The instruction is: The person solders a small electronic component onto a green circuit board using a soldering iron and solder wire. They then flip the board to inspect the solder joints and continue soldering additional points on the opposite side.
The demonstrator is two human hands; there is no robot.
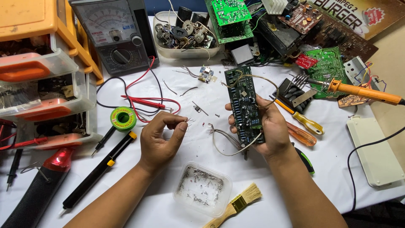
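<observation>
My right hand (272,128) grips a long dark green circuit board (243,99) upright over the white table, with loose grey wires (225,141) trailing from its lower end. My left hand (160,137) is to the left of it, its thumb and fingers pinched on a small wire-legged component (187,121). Below and between my hands sits a clear plastic tub (202,188) holding several metal scraps.
An analog multimeter (116,33) with red and black leads stands at the back left beside orange parts drawers (42,71). A solder reel (123,118), a desoldering pump (99,171), a brush (236,204), screwdrivers (301,122), a soldering iron (363,91) and more boards lie around.
</observation>
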